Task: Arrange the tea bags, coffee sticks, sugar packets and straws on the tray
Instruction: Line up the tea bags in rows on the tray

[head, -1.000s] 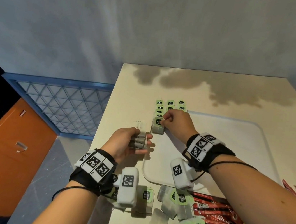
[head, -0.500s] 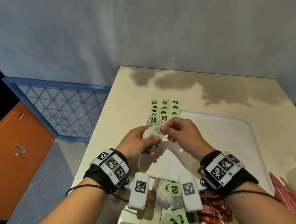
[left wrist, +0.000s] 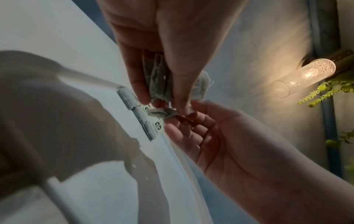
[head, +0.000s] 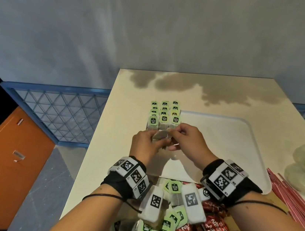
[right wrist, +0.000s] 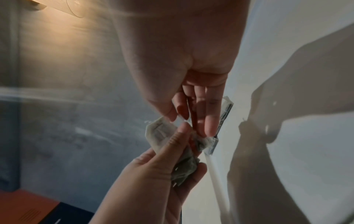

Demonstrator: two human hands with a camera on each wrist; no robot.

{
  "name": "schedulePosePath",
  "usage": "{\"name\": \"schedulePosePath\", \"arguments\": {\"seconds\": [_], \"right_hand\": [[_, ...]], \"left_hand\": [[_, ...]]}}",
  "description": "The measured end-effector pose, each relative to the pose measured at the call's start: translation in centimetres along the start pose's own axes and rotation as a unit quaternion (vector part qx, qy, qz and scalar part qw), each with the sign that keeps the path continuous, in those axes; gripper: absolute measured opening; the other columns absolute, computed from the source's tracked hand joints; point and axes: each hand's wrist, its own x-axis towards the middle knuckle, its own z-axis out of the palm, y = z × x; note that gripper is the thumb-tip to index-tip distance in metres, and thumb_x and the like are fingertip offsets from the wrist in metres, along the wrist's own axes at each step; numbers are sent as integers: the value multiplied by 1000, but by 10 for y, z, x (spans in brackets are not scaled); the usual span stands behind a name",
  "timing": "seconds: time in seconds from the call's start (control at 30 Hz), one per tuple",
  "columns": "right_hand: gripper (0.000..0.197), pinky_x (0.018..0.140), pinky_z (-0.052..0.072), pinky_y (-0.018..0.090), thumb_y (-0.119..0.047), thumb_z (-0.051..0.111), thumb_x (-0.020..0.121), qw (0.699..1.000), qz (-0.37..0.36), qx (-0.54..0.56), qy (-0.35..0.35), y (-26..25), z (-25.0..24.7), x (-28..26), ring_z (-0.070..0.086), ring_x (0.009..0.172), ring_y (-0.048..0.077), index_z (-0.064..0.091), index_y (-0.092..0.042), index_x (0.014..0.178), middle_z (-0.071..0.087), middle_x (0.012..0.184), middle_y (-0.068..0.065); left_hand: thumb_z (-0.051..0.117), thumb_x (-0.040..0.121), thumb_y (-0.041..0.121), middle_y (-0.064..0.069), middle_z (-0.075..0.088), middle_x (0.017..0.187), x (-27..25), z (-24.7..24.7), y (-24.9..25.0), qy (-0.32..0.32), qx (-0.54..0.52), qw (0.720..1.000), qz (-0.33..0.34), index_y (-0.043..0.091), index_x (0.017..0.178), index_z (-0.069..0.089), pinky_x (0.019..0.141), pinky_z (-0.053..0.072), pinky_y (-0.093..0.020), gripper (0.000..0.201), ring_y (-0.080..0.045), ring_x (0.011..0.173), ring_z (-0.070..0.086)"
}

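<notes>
Both forearms extend forward and converge at the centre. The left hand (head: 147, 143) is raised with its fingers (left wrist: 138, 84) and thumb curled, gripping a small stack of tea bags (left wrist: 159, 78). The right hand (head: 187, 139) meets it from the right; its thumb and index fingertips pinch one tea bag at the stack's end, the remaining fingers (right wrist: 210, 119) extended loosely. Each wrist carries a black strap.
</notes>
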Motion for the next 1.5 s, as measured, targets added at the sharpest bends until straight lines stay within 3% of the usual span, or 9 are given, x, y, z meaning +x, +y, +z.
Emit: {"name": "schedulePosePath", "arguments": {"seconds": [0.23, 0.33, 0.47, 0.57, 0.73, 0.9, 1.1, 1.3, 1.5], "right_hand": [[9, 59, 55, 30, -13, 65, 91, 998, -18, -57, -15, 5, -9, 3, 64, 69, 18, 66, -9, 99, 65, 92, 10], [7, 60, 52, 25, -15, 68, 90, 994, -31, -98, -43, 7, -13, 10, 61, 71, 15, 66, -10, 95, 63, 91, 4], [10, 61, 51, 23, -15, 68, 90, 988, -13, -135, -74, 14, -12, 23, 64, 68, 15, 68, -5, 89, 67, 83, 7], [10, 66, 47, 25, -16, 69, 89, 972, -17, -224, -71, 23, -9, 39, 59, 70, 14, 68, -12, 80, 63, 74, -4], [13, 60, 36, 21, -20, 69, 89, 962, -36, -271, -27, 19, -4, 67, 54, 75, 12, 66, -20, 76, 58, 70, -10], [7, 70, 36, 23, -22, 69, 90, 956, -37, -290, -2, 13, 2, 90, 53, 79, 12, 71, -16, 86, 57, 73, -11], [10, 78, 48, 30, -23, 69, 89, 958, -24, -284, 13, 15, 5, 98, 58, 84, 17, 69, -15, 84, 59, 73, -9], [21, 79, 48, 29, -28, 72, 87, 984, -44, -160, 64, 13, 1, 76, 58, 83, 14, 68, -14, 102, 65, 94, 0], [15, 58, 46, 22, -26, 71, 88, 995, -49, -32, -77, -4, 1, 33, 60, 64, 10, 72, -16, 98, 70, 93, 17]], "left_hand": [[71, 85, 17, -6, 69, 64, 5, -6, -5, -12, -15, 1000, -18, 15, 77, 75, 66, 53, -34, 9, -17, 56, 59], [76, 84, 24, -8, 72, 72, 10, -9, -12, -56, -60, 996, -44, 19, 84, 75, 69, 58, -42, 6, -20, 62, 63], [74, 86, 24, -6, 75, 83, 13, -17, -21, -68, -105, 988, -93, 13, 97, 75, 67, 60, -37, 16, -19, 70, 70], [68, 91, 17, -10, 72, 80, 11, -27, -22, -77, -230, 955, -173, 1, 94, 69, 55, 59, -32, 16, -19, 60, 66], [56, 97, 9, -18, 61, 78, 16, -43, -18, -127, -386, 883, -236, -2, 92, 59, 54, 53, -29, 13, -23, 58, 58], [51, 99, 10, -19, 69, 89, 22, -53, -33, -115, -376, 888, -239, -6, 107, 60, 60, 59, -31, 20, -23, 70, 70], [32, 98, 5, -27, 66, 95, 22, -57, -34, -129, -457, 840, -263, -15, 103, 60, 66, 60, -28, 35, -27, 73, 68], [32, 103, -1, -18, 69, 97, 18, -51, -28, -143, -399, 882, -206, -5, 107, 61, 56, 55, -18, 30, -15, 69, 72], [54, 96, 2, -14, 72, 101, 15, -37, -22, -141, -287, 938, -137, 4, 120, 61, 76, 59, -30, 25, -22, 84, 70]]}}
